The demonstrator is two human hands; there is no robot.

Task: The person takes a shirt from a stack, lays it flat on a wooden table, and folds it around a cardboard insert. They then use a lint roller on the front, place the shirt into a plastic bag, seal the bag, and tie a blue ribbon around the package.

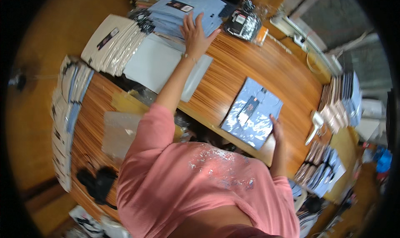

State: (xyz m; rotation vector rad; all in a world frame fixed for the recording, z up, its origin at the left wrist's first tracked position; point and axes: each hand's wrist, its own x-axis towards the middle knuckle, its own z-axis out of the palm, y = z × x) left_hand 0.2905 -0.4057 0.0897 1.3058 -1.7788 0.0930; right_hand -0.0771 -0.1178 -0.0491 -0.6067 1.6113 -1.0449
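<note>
My left hand point(196, 36) reaches to the far side of the table with its fingers spread. It is over the near edge of a stack of light blue folded shirts point(202, 2) with a dark tag on top; whether the fingertips touch the stack I cannot tell. My right hand point(278, 130) grips the right edge of a folded blue shirt in a shiny clear bag point(259, 102), which lies tilted at the table's near edge. Its thumb rests on the bag; the other fingers are mostly hidden.
Beige bagged shirts point(106, 40) and white sheets point(148, 65) lie left of the blue stack. A black bagged item point(242, 23) is at the far edge. To the right are a white handheld tool point(315, 123) and folded garments point(318, 163). Wood tabletop point(246, 59) lies between.
</note>
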